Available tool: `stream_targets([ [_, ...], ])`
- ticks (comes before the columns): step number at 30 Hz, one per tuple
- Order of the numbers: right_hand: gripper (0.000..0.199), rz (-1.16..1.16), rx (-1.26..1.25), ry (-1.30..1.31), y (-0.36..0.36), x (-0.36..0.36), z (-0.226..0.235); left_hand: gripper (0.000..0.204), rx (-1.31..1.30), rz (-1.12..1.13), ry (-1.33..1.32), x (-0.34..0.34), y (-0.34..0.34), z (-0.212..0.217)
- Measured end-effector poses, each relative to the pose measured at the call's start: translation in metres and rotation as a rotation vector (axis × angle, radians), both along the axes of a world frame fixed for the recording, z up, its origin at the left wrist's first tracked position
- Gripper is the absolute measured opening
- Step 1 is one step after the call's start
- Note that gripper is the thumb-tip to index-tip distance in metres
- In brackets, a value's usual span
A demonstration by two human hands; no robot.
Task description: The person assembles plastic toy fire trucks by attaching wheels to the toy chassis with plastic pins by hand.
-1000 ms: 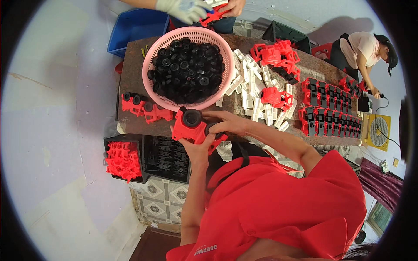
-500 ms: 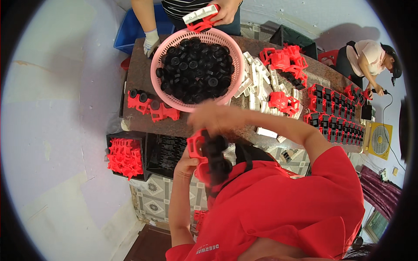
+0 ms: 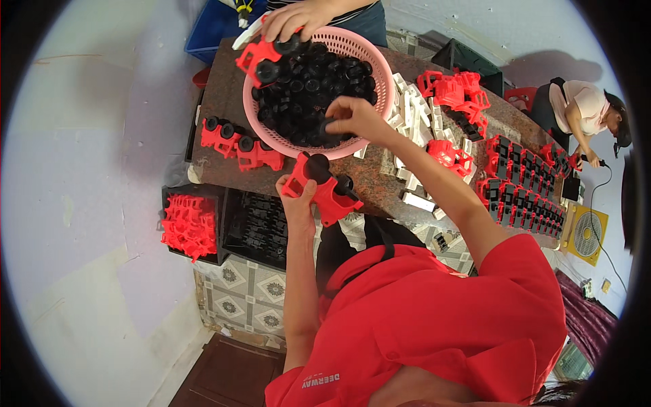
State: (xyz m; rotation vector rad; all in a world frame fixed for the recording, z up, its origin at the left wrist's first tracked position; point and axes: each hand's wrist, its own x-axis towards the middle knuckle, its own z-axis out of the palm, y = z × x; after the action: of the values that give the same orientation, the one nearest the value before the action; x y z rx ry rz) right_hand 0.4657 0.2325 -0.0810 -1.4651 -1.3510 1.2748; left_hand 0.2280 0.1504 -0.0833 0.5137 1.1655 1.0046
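Observation:
My left hand (image 3: 297,198) grips a red plastic toy truck body (image 3: 331,202) with black wheels (image 3: 318,168) on it, just off the near edge of the table. Over the right side of a pink perforated basket (image 3: 385,88), my right hand (image 3: 356,119) has its fingers pinched on a black toy wheel (image 3: 328,129). Many loose black wheels (image 3: 312,85) fill the basket. Across the table, a co-worker's hand (image 3: 298,19) holds another red truck body (image 3: 253,61) with black wheels above the basket's far left side.
Red truck bodies with wheels (image 3: 245,150) lie left of the basket. White plastic parts (image 3: 409,112) are heaped to its right, beyond them rows of red-and-black trucks (image 3: 519,180). Crates of red bodies (image 3: 188,227) and black parts (image 3: 256,227) stand below. Another person (image 3: 576,112) works far right.
My right hand has moved from above the held truck into the basket. My left hand has turned the truck and lifted it. The co-worker's truck has been turned, wheels now facing the basket.

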Motion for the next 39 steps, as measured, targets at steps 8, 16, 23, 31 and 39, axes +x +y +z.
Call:
stream_targets([
  [8,0.026,0.076,-0.144,0.192,-0.059,-0.025,0.038,0.069,0.048,-0.057,0.031,0.022,0.001,0.017],
  [16,0.068,0.213,-0.239,0.412,-0.068,-0.030,0.006,0.063,-0.018,-0.074,0.028,0.025,-0.009,0.020],
  [23,0.031,0.289,0.176,-0.351,0.036,0.019,-0.065,0.059,-0.105,-0.001,0.036,0.026,-0.002,0.012],
  [31,0.058,-0.123,-0.056,-1.129,0.127,0.071,-0.129,0.046,-0.053,0.159,-0.012,0.011,0.020,0.009],
  [39,0.030,-0.077,-0.067,0.221,0.010,0.031,-0.014,0.053,-0.054,0.258,0.053,0.022,0.048,0.010],
])
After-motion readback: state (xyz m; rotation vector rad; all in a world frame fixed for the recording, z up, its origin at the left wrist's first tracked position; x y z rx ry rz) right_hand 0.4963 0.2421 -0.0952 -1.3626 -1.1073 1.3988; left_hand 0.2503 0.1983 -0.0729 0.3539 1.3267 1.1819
